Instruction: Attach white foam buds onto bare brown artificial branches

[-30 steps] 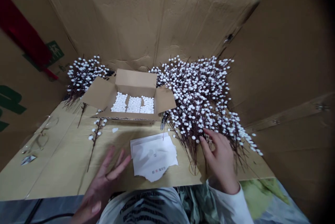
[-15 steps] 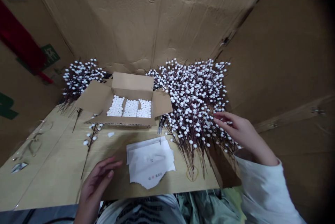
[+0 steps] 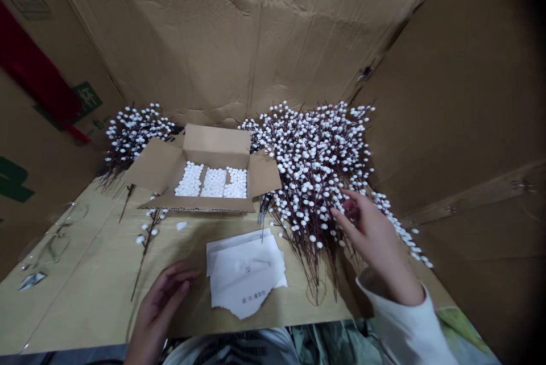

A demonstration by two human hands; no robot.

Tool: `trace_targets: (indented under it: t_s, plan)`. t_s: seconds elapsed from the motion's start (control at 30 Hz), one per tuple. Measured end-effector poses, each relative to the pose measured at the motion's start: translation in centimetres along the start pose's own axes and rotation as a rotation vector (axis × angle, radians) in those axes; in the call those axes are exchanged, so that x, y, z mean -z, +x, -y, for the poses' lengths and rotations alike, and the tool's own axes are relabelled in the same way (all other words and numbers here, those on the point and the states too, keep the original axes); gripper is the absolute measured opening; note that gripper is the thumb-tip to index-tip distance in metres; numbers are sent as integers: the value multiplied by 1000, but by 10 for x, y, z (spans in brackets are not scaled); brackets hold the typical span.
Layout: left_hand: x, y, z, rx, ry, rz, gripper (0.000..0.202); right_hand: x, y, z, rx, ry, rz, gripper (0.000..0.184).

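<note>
A dense heap of artificial pussy willow stems (image 3: 311, 183) with white buds on dark twigs lies on the cardboard table top (image 3: 85, 297). My right hand (image 3: 373, 237) reaches into its right side, fingers apart among the stems. Nearest the front edge, my left hand (image 3: 160, 308) rests with loosely curled fingers, holding nothing, just left of torn white paper sheets (image 3: 245, 274). A single budded stem (image 3: 147, 240) lies to its upper left. An open cardboard box (image 3: 217, 146) holds packed rows of white-budded stems (image 3: 213, 182). A smaller bunch of stems (image 3: 134, 137) sits behind it.
Cardboard sheets (image 3: 256, 41) form walls at the back and right. A small dark tool (image 3: 264, 208) lies between box and heap. A clear plastic film (image 3: 53, 243) and a small foil scrap (image 3: 32, 281) lie at the left of the table.
My right hand has moved from the right edge of the heap leftward and down into the stems. My left hand has closed its fingers a little and stayed near the paper.
</note>
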State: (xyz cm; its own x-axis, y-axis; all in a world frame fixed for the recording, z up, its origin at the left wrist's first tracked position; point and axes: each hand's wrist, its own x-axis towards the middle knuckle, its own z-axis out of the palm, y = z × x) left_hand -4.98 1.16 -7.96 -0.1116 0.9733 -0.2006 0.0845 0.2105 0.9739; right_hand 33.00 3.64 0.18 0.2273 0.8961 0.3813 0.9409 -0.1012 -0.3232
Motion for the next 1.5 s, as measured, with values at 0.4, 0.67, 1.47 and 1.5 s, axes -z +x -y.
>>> trace_targets:
  t_s: [0.4,0.67,1.47,1.5]
  plan:
    - [-82,8,-36,114,-381,342,45,-22,-75,-6,-294,90,109,46]
    - [-157,25,-62,157,-373,410,65,-38,-100,6,-327,120,210,45]
    - [-185,47,-66,186,-292,446,22,-57,-93,-9,-106,-35,73,47]
    - [-181,45,-68,189,-280,466,19,-52,-93,-10,-88,-1,54,47]
